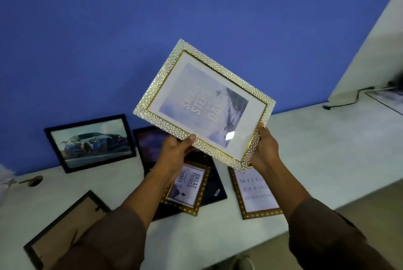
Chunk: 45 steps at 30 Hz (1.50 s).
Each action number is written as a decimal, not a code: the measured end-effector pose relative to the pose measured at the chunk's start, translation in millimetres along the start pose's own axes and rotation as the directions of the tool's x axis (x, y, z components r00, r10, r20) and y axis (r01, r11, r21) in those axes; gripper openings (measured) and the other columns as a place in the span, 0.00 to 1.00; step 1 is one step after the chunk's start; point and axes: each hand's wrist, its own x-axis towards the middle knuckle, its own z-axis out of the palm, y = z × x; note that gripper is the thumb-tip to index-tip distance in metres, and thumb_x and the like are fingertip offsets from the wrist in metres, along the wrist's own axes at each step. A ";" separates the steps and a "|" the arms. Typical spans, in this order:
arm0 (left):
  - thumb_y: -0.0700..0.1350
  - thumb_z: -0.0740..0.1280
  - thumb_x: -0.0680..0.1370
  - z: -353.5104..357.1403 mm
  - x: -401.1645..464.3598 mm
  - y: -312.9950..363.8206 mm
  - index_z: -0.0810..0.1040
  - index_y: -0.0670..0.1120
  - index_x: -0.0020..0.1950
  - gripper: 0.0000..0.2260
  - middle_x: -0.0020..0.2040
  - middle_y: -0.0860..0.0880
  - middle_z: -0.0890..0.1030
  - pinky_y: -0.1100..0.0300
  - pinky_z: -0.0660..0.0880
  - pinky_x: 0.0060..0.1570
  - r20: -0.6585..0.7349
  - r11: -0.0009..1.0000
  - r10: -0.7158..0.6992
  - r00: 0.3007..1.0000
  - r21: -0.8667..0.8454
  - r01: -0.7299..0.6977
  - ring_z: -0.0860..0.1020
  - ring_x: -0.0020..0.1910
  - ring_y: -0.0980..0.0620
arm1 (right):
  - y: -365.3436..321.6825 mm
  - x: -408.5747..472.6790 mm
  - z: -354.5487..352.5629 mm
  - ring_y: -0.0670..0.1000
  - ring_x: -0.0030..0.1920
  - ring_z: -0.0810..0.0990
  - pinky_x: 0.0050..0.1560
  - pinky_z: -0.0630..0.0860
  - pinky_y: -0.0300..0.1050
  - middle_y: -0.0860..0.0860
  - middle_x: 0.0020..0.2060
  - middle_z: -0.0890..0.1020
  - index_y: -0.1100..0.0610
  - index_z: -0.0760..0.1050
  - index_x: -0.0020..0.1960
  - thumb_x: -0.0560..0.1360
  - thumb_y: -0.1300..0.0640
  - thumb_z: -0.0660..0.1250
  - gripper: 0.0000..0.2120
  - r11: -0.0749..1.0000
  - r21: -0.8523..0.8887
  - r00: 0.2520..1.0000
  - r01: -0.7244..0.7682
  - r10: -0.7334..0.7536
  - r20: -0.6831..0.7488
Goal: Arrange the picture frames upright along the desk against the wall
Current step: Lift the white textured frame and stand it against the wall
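Observation:
I hold a white-and-gold pebbled picture frame (246, 82) in the air above the desk, tilted, its print facing me. My left hand (174, 152) grips its lower left edge and my right hand (265, 149) grips its lower right corner. A black frame with a car photo (90, 142) leans upright against the blue wall at the left. Beside it a dark frame (150, 143) is partly hidden by my left arm. Two ornate gold frames with text prints lie flat on the desk, one in the middle (189, 189) and one to the right (256, 195).
A black frame lies face down (65, 221) near the white desk's (305, 160) front left. A dark laptop-like slab (214, 187) lies under the middle gold frame. A black cable (346, 100) and another flat frame (386, 97) sit at the far right. A round cable hole (35, 180) is at left.

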 end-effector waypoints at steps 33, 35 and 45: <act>0.36 0.69 0.78 113.8 332.0 -115.5 0.78 0.41 0.65 0.15 0.61 0.49 0.81 0.48 0.75 0.64 -0.198 0.634 -0.196 0.960 0.722 0.279 0.80 0.60 0.48 | -97.1 445.1 -92.1 0.56 0.55 0.83 0.50 0.81 0.48 0.52 0.61 0.82 0.56 0.75 0.68 0.82 0.56 0.65 0.15 0.262 -0.856 0.768 0.446 0.378 0.516; 0.37 0.69 0.79 116.1 337.8 -120.6 0.77 0.41 0.66 0.15 0.62 0.48 0.81 0.51 0.75 0.62 -0.230 0.614 -0.174 0.958 0.735 0.288 0.79 0.60 0.48 | -93.7 449.3 -90.3 0.56 0.54 0.83 0.51 0.82 0.52 0.53 0.60 0.82 0.56 0.75 0.67 0.82 0.56 0.65 0.15 0.247 -0.849 0.781 0.466 0.336 0.526; 0.39 0.68 0.80 111.8 363.9 -143.2 0.78 0.40 0.64 0.13 0.57 0.47 0.81 0.63 0.73 0.49 -0.342 0.486 -0.118 0.932 0.799 0.355 0.79 0.52 0.51 | -71.5 485.0 -81.0 0.60 0.55 0.84 0.55 0.82 0.62 0.57 0.58 0.84 0.59 0.75 0.63 0.81 0.53 0.65 0.13 0.157 -0.827 0.785 0.539 0.262 0.561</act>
